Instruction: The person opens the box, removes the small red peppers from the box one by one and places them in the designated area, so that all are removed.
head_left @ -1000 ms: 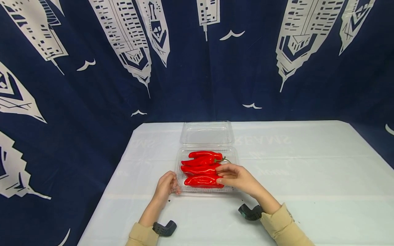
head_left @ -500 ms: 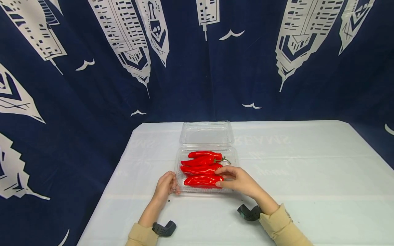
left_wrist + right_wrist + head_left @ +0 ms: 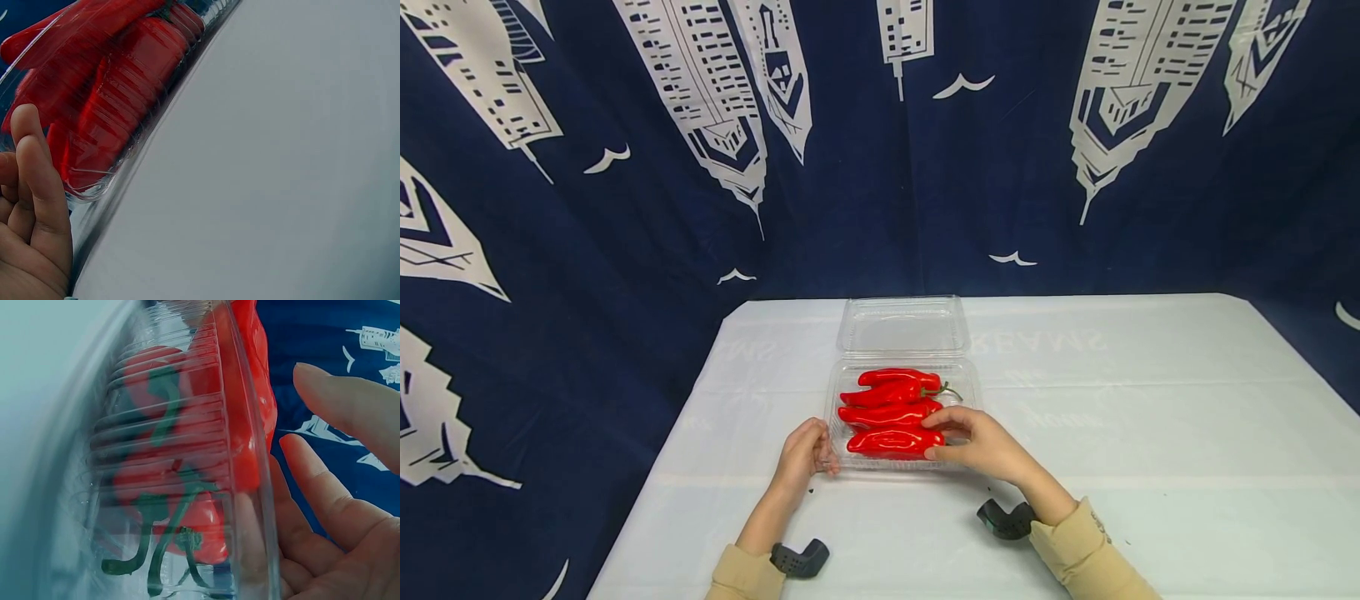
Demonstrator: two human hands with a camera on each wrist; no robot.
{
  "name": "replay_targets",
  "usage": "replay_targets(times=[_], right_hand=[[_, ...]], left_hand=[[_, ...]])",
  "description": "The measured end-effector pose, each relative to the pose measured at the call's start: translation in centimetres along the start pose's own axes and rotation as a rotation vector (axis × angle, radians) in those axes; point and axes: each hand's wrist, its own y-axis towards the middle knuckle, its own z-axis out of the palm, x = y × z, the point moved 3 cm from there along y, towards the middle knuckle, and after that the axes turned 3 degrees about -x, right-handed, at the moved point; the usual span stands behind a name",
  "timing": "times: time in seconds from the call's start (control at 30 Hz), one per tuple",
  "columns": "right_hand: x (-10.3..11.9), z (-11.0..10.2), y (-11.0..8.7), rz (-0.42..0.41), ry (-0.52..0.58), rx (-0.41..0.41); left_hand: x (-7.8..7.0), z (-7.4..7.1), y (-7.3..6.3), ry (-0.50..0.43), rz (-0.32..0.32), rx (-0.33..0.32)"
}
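Apparently, the person is arranging the contents of a clear plastic clamshell box (image 3: 895, 464), which is lying on the white tablecloth (image 3: 1150, 433) with its lid (image 3: 904, 327) folded back on the far side. Inside, at least four red peppers (image 3: 887, 393) are lying in rows, one behind another, and green stems (image 3: 165, 403) are showing through the wall at the right end. The right hand (image 3: 981, 442) is hovering at that end, its fingers parted and grasping nothing; they are standing beside the nearest pepper (image 3: 891, 442) and the second pepper (image 3: 883, 415). Whether a fingertip is touching, I cannot tell. The left hand (image 3: 808, 448) is resting against the left end; two fingers are extending along the wall, but I cannot tell if the others are pinching the rim.

In my judgement, the step in hand is settling the peppers neatly. Since one is rising above the rim, the next move is probably calling for a gentle press while the left hand is steadying the box; closing the lid is seeming premature.
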Motion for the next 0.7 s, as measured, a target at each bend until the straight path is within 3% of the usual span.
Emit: replay_targets(times=[0.43, 0.7], right_hand=[[-0.18, 0.08, 0.07, -0.027, -0.008, 0.032], [-0.17, 0.13, 0.07, 0.0, -0.046, 0.035]], left_hand=[[-0.03, 0.04, -0.06, 0.0, 0.008, 0.0], [0.01, 0.02, -0.01, -0.004, 0.006, -0.003]])
